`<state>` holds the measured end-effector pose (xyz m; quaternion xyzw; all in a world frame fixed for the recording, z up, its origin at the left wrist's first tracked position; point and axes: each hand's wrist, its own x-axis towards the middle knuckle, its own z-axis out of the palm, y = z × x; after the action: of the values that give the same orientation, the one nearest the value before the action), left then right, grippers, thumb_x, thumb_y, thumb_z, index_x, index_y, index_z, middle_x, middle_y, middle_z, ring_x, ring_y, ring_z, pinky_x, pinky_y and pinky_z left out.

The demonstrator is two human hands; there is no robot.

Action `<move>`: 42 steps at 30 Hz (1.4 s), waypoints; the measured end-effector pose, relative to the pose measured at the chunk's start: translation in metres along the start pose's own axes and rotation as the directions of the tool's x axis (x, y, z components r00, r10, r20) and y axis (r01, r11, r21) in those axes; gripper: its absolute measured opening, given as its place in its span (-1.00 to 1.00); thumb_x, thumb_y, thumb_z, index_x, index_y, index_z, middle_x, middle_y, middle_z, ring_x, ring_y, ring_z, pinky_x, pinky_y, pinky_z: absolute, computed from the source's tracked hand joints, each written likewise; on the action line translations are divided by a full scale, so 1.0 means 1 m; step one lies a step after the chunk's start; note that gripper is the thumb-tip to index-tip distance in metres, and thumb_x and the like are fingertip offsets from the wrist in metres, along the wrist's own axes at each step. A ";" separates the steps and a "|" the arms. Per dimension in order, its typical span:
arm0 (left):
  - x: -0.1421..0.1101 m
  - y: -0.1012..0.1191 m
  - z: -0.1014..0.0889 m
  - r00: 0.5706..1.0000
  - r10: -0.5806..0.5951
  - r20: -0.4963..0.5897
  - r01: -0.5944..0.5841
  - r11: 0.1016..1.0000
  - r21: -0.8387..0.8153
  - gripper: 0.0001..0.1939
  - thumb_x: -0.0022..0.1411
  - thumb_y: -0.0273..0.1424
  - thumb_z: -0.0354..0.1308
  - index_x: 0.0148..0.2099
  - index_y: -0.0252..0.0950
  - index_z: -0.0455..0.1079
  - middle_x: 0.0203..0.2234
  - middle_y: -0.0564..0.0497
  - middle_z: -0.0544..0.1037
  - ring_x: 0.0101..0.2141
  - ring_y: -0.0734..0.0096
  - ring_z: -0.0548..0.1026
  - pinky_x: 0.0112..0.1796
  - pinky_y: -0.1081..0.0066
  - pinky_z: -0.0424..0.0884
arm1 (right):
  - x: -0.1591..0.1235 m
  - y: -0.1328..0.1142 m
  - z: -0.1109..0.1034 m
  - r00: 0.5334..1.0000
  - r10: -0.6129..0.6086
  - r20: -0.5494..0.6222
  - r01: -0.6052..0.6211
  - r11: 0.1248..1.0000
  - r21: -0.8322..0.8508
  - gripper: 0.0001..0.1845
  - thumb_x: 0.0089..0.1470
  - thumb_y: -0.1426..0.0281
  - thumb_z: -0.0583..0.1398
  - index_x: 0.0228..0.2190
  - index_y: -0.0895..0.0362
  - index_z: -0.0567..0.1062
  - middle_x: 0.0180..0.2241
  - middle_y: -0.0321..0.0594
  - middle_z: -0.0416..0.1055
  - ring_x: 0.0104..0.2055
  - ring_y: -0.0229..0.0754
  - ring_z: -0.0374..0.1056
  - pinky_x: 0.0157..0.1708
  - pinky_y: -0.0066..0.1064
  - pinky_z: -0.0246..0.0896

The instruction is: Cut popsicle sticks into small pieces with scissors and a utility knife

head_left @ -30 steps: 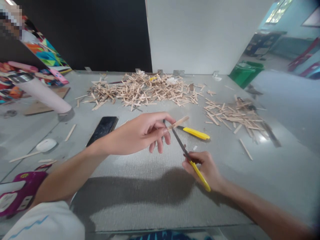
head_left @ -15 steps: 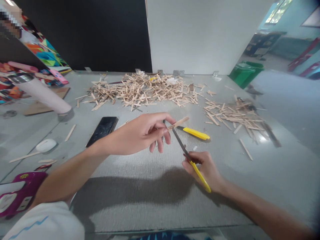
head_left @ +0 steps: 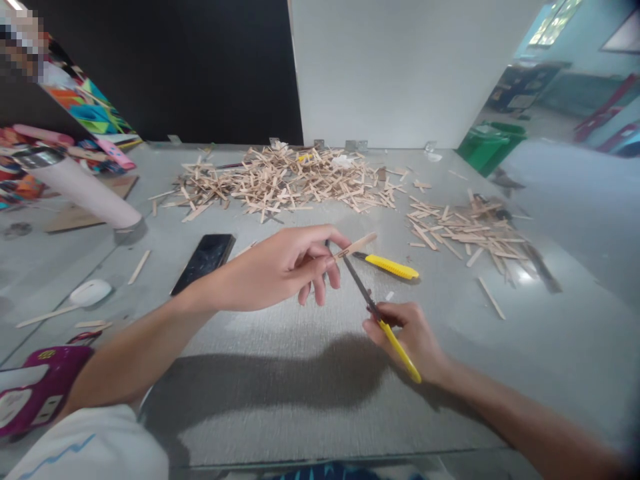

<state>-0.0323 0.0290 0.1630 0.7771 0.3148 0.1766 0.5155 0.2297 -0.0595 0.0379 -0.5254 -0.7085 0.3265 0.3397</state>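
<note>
My left hand (head_left: 295,270) is raised over the table, thumb and fingers pinching a flat wooden craft stick (head_left: 364,243). A small dark slot or mark shows on the stick near my fingertips. My right hand (head_left: 407,337) is wrapped around a yellow-handled tool (head_left: 400,350) with a long, narrow dark metal blade. Its tip meets the stick beside my left thumb; the exact kind of tool is unclear. Just behind the stick lies a second yellow-handled tool (head_left: 393,267), its dark shaft partly hidden by my left hand.
A big heap of wooden sticks (head_left: 290,183) lies along the upright board, and a smaller pile (head_left: 460,227) is at right. Left are a black phone (head_left: 204,261), a white mouse-like object (head_left: 91,292), a pale tumbler (head_left: 87,190) and a magenta device (head_left: 50,383). A green bin (head_left: 487,147) stands beyond.
Almost nothing differs. Both hands keep the same grip, with the blade tip still at the stick; the whole view has shifted very slightly.
</note>
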 end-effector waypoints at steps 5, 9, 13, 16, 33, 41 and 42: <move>0.000 0.000 0.001 1.000 0.006 0.002 -0.006 1.000 -0.006 -0.75 0.70 -0.28 0.06 0.27 -0.24 0.36 -0.22 -0.07 0.72 -0.40 0.38 0.72 -0.48 0.52 0.55 | 0.001 0.000 0.000 1.000 0.010 0.009 -0.010 1.000 0.006 -0.46 0.28 0.09 0.26 -0.60 0.04 0.21 -0.59 -0.41 -0.01 -0.51 -0.29 -0.07 -0.50 -0.37 -0.09; 0.000 0.000 0.001 1.000 -0.003 -0.004 0.003 1.000 -0.011 -0.77 0.68 -0.31 0.07 0.25 -0.24 0.37 -0.23 -0.06 0.71 -0.40 0.37 0.72 -0.48 0.51 0.55 | 0.001 0.000 0.001 1.000 0.000 -0.001 0.000 1.000 0.014 -0.46 0.27 0.09 0.26 -0.60 0.04 0.20 -0.59 -0.42 -0.01 -0.51 -0.30 -0.08 -0.50 -0.38 -0.09; 0.000 0.001 0.000 1.000 -0.003 -0.007 0.003 1.000 -0.009 -0.76 0.67 -0.30 0.08 0.26 -0.24 0.36 -0.23 -0.06 0.72 -0.40 0.36 0.72 -0.48 0.50 0.54 | 0.001 0.000 0.000 1.000 -0.006 0.006 0.005 1.000 0.011 -0.47 0.28 0.10 0.26 -0.60 0.04 0.21 -0.59 -0.42 0.00 -0.51 -0.29 -0.07 -0.50 -0.37 -0.10; -0.001 0.002 0.001 1.000 -0.003 -0.008 0.003 1.000 -0.008 -0.75 0.67 -0.32 0.06 0.27 -0.25 0.36 -0.23 -0.04 0.71 -0.39 0.39 0.71 -0.47 0.51 0.54 | 0.000 0.000 0.000 1.000 -0.006 0.022 0.006 1.000 0.000 -0.47 0.28 0.10 0.26 -0.59 0.04 0.21 -0.58 -0.41 -0.01 -0.50 -0.29 -0.08 -0.49 -0.37 -0.11; 0.000 0.001 0.001 1.000 0.015 -0.006 -0.015 1.000 0.007 -0.75 0.67 -0.36 0.01 0.27 -0.24 0.36 -0.24 0.01 0.70 -0.40 0.43 0.71 -0.48 0.55 0.54 | 0.001 -0.001 0.000 1.000 -0.017 0.006 0.017 1.000 -0.007 -0.46 0.26 0.10 0.23 -0.61 0.04 0.16 -0.59 -0.43 -0.05 -0.51 -0.31 -0.11 -0.51 -0.38 -0.17; 0.001 0.000 0.000 1.000 0.004 -0.004 -0.004 1.000 -0.002 -0.81 0.69 -0.34 0.06 0.18 -0.28 0.41 -0.25 -0.04 0.71 -0.42 0.43 0.70 -0.48 0.55 0.54 | 0.003 -0.006 -0.004 0.999 0.022 0.039 -0.023 1.000 0.019 -0.45 0.26 0.08 0.21 -0.60 0.02 0.11 -0.57 -0.42 -0.10 -0.51 -0.30 -0.14 -0.52 -0.36 -0.20; 0.002 0.000 0.000 1.000 0.005 -0.001 -0.005 1.000 -0.011 -0.81 0.69 -0.33 0.06 0.14 -0.29 0.43 -0.26 -0.04 0.70 -0.43 0.43 0.69 -0.48 0.55 0.53 | 0.003 -0.007 -0.005 0.998 0.027 0.051 -0.028 0.999 0.020 -0.46 0.27 0.08 0.20 -0.60 0.02 0.11 -0.57 -0.41 -0.10 -0.51 -0.30 -0.14 -0.52 -0.37 -0.19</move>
<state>-0.0306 0.0299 0.1632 0.7749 0.3123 0.1798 0.5192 0.2292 -0.0575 0.0471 -0.5229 -0.7063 0.3517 0.3224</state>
